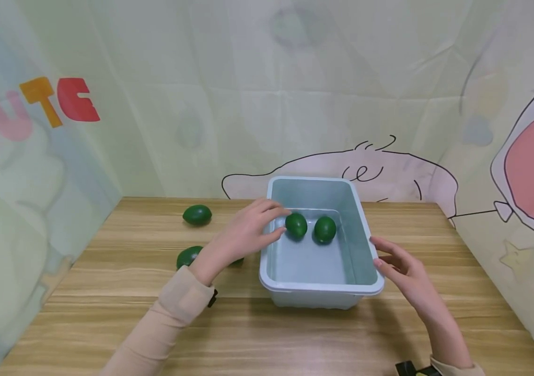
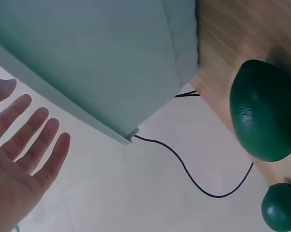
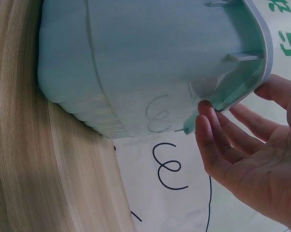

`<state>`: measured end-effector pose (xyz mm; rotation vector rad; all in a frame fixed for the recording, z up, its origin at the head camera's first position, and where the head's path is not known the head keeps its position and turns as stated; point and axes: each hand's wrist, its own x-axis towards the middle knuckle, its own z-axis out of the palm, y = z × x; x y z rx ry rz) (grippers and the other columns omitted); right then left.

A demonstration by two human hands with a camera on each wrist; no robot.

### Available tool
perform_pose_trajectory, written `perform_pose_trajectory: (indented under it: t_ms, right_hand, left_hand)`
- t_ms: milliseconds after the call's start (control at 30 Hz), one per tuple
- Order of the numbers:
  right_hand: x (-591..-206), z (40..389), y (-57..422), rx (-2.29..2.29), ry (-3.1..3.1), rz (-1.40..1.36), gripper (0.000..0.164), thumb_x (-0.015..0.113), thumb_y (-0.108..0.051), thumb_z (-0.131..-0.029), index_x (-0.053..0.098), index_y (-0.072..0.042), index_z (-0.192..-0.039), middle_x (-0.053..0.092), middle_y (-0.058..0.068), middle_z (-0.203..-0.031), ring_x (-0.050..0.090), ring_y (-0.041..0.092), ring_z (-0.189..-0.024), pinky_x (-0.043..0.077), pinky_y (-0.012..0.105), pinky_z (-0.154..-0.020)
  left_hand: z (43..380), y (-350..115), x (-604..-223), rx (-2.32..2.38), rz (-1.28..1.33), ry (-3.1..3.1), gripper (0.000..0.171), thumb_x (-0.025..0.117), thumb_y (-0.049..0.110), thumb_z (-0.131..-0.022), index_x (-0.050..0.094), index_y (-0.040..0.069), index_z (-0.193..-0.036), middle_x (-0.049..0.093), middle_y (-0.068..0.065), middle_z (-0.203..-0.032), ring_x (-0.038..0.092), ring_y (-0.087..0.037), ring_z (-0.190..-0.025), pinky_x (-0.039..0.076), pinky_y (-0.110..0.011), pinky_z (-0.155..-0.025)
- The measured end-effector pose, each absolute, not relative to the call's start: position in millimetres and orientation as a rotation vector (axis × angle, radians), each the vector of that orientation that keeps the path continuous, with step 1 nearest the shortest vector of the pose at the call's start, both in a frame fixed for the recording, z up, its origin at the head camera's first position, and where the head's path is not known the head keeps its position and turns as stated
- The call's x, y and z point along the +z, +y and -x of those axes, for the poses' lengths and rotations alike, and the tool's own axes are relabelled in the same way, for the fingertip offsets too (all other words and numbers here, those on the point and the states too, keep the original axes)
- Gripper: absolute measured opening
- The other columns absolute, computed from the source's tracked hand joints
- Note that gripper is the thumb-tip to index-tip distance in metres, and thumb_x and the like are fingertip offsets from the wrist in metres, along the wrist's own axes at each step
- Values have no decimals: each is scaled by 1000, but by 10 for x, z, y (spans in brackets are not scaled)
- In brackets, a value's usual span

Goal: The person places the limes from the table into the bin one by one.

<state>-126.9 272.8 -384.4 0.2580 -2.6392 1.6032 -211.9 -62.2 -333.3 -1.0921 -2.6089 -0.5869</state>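
Observation:
A pale blue plastic bin (image 1: 321,287) stands on the table in the head view. Inside it lie two dark green avocados, one on the left (image 1: 296,225) and one on the right (image 1: 325,230). My left hand (image 1: 250,224) reaches over the bin's left rim, fingertips close to the left avocado. In the left wrist view this hand (image 2: 24,159) has its fingers spread and holds nothing. At the right rim, my right hand (image 1: 401,266) grips the bin's edge, thumb on the rim and fingers bent beneath it, as the right wrist view shows.
Left of the bin, an avocado (image 1: 197,214) lies toward the back of the wooden table (image 1: 121,292). Another avocado (image 1: 189,256) is nearer, partly behind my left wrist, and a sliver of green (image 1: 237,262) shows beyond the forearm. A printed cloth (image 1: 163,104) hangs behind the table.

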Motion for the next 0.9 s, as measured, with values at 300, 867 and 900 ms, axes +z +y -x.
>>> perform_pose_trajectory:
  t_ms: [300, 867, 900]
  right_hand:
    - [-3844, 1264, 2725, 1610, -2639, -252, 48, 54, -27, -98, 45, -12, -143, 48, 13, -143, 58, -6, -104, 49, 17, -86]
    - [-3845, 1264, 2730, 1608, -2640, -249, 48, 54, -27, -98, 44, -12, -143, 49, 7, -142, 58, -6, -105, 49, 18, -85]
    - [-3846, 1264, 2730, 1609, -2639, -251, 48, 54, -27, -98, 44, -12, -143, 50, 6, -142, 58, -6, -105, 49, 18, -85]
  left_hand:
    - [2075, -713, -3408, -632, 1039, -2614, 32, 61, 27, -93, 64, 16, -123, 61, -4, -126, 54, -22, -121, 48, -40, -100]
    - [2060, -873, -3513, -703, 946, -2639, 34, 60, 26, -94, 62, 15, -126, 61, -5, -127, 54, -22, -121, 48, -41, -100]
    - [2058, -884, -3518, -709, 941, -2640, 34, 60, 26, -94, 62, 15, -126, 61, -5, -127, 54, -23, -121, 48, -41, -100]
